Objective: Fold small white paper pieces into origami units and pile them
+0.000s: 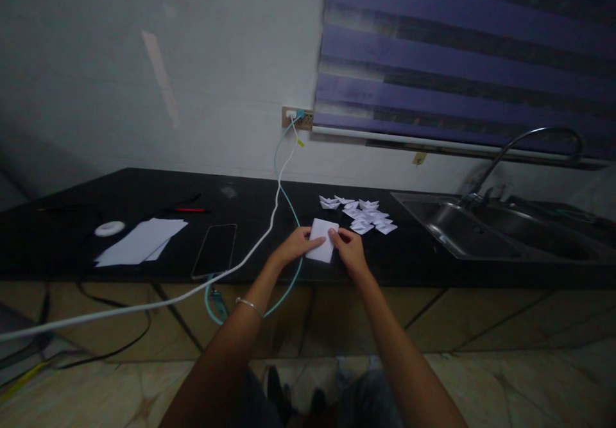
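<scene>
A folded sheet of white paper (321, 243) is between my two hands, just above the front part of the dark counter. My left hand (297, 244) grips its left edge, the thumb lying across the front. On the other side, my right hand (349, 248) pinches the right edge between thumb and fingers. Behind the right hand, several small folded paper boats (366, 215) sit close together on the counter. Flat white sheets (142, 242) lie in a loose stack far to the left.
A phone (215, 250) lies on the counter (269, 267), left of my hands. White (255, 248) and teal cables run from a wall outlet (303, 119) past my left arm. A white roll (110, 228) and red pen (191, 210) lie left. A steel sink (447, 226) with faucet is right.
</scene>
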### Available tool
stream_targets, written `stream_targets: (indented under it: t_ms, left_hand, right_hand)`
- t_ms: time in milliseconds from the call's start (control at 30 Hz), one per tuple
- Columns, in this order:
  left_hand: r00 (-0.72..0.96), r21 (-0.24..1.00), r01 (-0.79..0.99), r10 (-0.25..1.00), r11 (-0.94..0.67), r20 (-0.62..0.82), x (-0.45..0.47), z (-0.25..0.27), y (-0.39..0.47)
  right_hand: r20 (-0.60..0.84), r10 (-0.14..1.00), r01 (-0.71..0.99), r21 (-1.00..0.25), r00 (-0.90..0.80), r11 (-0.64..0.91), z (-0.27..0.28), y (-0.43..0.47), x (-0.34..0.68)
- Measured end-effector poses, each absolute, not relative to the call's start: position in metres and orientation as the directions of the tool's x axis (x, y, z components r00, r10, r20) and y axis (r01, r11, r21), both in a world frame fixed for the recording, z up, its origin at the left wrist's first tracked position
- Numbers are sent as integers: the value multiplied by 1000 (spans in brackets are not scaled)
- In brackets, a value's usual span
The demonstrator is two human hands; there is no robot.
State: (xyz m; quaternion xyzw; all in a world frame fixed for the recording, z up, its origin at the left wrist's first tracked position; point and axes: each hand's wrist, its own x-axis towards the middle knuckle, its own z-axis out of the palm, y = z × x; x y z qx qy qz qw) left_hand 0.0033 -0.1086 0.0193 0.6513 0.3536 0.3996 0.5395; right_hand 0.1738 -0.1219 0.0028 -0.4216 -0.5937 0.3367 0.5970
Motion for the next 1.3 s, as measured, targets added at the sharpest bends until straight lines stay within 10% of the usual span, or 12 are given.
stream_targets:
  t_ms: [1300]
  left_hand:
    - [462,978,73,876,-195,140,0,14,-107]
  right_hand:
    - [386,913,124,-920,133,371,2,-119,174]
